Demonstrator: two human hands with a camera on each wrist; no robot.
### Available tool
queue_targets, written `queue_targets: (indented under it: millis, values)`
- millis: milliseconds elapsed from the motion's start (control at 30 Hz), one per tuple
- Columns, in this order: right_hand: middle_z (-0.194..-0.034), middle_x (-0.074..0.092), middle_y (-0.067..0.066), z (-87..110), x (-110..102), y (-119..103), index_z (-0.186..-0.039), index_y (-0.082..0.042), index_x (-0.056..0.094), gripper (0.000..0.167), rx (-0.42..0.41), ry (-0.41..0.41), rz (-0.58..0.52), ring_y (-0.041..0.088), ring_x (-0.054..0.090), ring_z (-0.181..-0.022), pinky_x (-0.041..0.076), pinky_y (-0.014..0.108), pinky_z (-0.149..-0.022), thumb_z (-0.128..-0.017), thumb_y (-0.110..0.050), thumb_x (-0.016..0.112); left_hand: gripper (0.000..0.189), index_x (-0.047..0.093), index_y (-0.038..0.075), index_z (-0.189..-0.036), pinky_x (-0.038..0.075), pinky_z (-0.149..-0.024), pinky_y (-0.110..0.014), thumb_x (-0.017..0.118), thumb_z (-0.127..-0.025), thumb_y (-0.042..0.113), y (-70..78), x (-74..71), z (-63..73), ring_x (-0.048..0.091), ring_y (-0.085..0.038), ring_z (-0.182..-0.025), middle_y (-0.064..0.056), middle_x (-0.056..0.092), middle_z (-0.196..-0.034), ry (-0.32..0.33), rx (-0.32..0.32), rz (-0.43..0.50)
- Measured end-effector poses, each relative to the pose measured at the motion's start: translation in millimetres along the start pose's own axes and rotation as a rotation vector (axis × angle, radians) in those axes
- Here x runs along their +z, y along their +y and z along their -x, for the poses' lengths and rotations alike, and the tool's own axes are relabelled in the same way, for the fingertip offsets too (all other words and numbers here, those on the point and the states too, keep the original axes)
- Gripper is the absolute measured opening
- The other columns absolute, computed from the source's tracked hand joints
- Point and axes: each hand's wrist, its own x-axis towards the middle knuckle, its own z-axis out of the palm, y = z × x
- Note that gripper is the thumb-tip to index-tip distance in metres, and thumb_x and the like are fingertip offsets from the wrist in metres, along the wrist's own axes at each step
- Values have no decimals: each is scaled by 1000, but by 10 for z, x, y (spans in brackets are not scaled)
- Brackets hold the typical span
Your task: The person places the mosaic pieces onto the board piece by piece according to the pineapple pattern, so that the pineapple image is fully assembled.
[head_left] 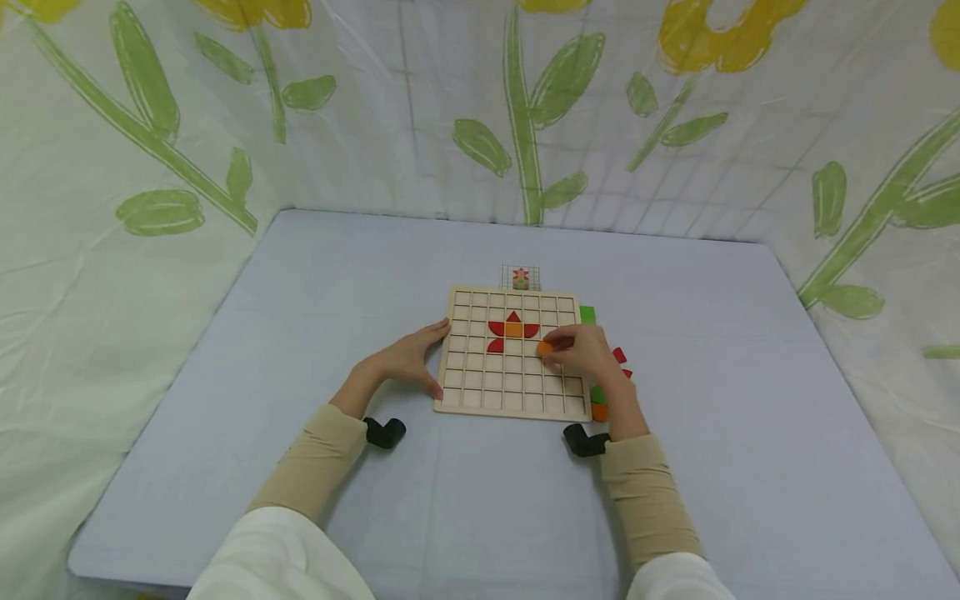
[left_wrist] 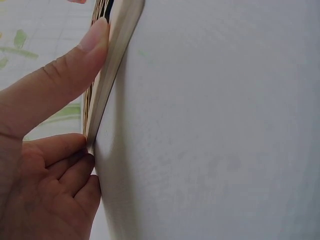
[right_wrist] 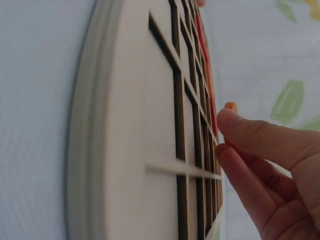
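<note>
A square wooden grid board (head_left: 472,383) lies on the table. My left hand (head_left: 407,355) touches its left side, fingers and thumb spread apart along the edge; in the left wrist view the thumb (left_wrist: 60,82) rests on the board's side. Above the right half of the board, my right hand (head_left: 591,357) pinches a small orange tile (head_left: 544,349) between thumb and fingers. The right wrist view shows this tile's edge (right_wrist: 230,106) at the fingertips, mostly hidden. Near the board's middle sit an orange square tile (head_left: 513,330) and several red tiles (head_left: 496,345) around it.
Behind the board lies a small pattern card (head_left: 521,277). Along the board's right side are green tiles (head_left: 587,315), red tiles (head_left: 619,355) and another orange tile (head_left: 599,412), partly behind my right arm. A pale cloth covers the table (head_left: 712,350); a flowered curtain (head_left: 420,108) hangs behind.
</note>
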Motion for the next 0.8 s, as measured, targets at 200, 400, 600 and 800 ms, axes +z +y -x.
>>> queue_targets:
  millis: [200,400,600,800]
  values:
    - [-103,71,14,-73,106,-87,-110,2,72,33,-21,-7,41,26,65,-92,54,36,-81,-81,-10,79,115,18,-9,-151,17,-117,-48,90,-66,22,0,-5,-1,11,-37,-147,-21,10,-160,-2,1,-2]
    - [-102,70,13,-121,210,-195,-110,2,72,32,-20,4,57,24,63,-90,54,35,-80,-81,-9,78,115,18,-9,-151,16,-117,-48,90,-66,21,8,-1,-2,11,-37,-146,-21,11,-160,-2,-5,2]
    - [-101,71,13,-173,323,-239,-110,2,72,33,-21,22,57,24,63,-89,53,36,-80,-81,-10,79,115,18,-8,-151,16,-117,-48,90,-66,21,7,6,-1,10,-37,-147,-21,10,-160,-4,-11,3]
    - [-98,71,12,-188,374,-233,-108,2,72,30,-30,47,40,24,65,-88,54,36,-79,-81,-9,78,115,18,-8,-151,17,-117,-48,90,-67,21,-4,11,-4,11,-36,-147,-21,11,-160,-2,-5,-4]
